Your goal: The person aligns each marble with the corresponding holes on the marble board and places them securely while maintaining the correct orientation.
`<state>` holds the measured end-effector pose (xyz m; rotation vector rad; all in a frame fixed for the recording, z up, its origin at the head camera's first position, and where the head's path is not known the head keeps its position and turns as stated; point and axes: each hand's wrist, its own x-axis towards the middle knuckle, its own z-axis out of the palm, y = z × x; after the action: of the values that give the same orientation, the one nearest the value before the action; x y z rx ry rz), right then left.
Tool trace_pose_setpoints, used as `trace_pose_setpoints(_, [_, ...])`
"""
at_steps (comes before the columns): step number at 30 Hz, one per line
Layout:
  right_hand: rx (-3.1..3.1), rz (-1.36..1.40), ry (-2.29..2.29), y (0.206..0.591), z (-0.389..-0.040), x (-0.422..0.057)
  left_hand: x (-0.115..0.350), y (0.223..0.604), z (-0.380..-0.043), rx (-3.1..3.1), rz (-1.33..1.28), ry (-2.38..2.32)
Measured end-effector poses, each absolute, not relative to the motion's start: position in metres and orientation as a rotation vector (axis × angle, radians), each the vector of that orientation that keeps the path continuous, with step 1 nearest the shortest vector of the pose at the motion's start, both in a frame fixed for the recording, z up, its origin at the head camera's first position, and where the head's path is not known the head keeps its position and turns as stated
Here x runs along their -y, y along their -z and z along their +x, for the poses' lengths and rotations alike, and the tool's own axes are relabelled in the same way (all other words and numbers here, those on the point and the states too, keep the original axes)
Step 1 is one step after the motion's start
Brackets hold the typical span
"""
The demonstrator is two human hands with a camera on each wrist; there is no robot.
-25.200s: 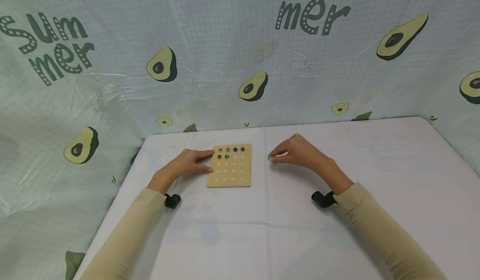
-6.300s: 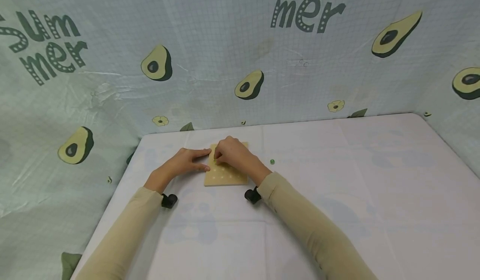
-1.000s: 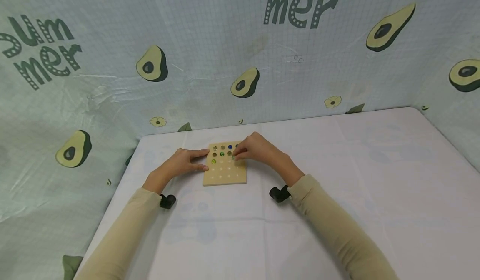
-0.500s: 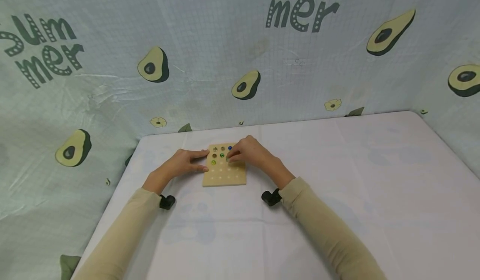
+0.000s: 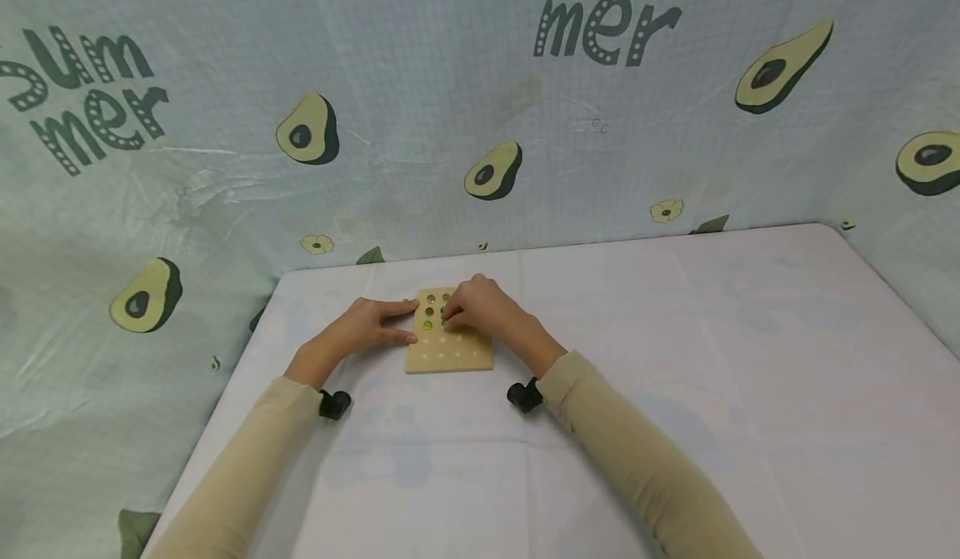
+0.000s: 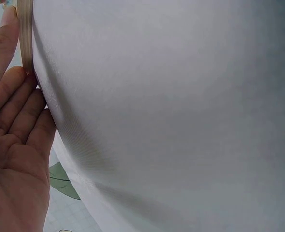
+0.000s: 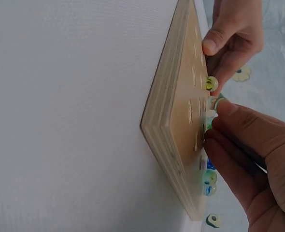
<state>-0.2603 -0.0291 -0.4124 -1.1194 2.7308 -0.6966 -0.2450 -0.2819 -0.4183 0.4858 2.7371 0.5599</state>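
Observation:
A square wooden board with rows of round hollows lies on the table, glass marbles sitting in its far rows. My left hand steadies its left edge, index finger at the upper part and thumb lower down, both stretched out. Over the board, my right hand pinches a clear glass marble between thumb and fingertips, close above the third row. Just left of it sits a yellow-green marble. The right hand hides several marbles behind it in the head view; blue and greenish marbles show beyond its fingers in the right wrist view.
A white cloth covers the table. Behind it hangs a pale backdrop printed with avocados and lettering. Black wrist cameras sit at both cuffs. The board's near rows show bare hollows.
Over the last second my right hand slid left across the board with the marble. The green marble lying on the table earlier is gone from there. My left hand stays at the board's edge.

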Motion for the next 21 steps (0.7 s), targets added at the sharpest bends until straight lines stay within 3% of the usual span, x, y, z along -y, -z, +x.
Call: trace_pose_setpoints(21, [-2.815,-1.139,0.527,0.4161,-0.2597,0.0379,0.2825,0.4174,-0.2414,-2.74,0.474,-0.575])
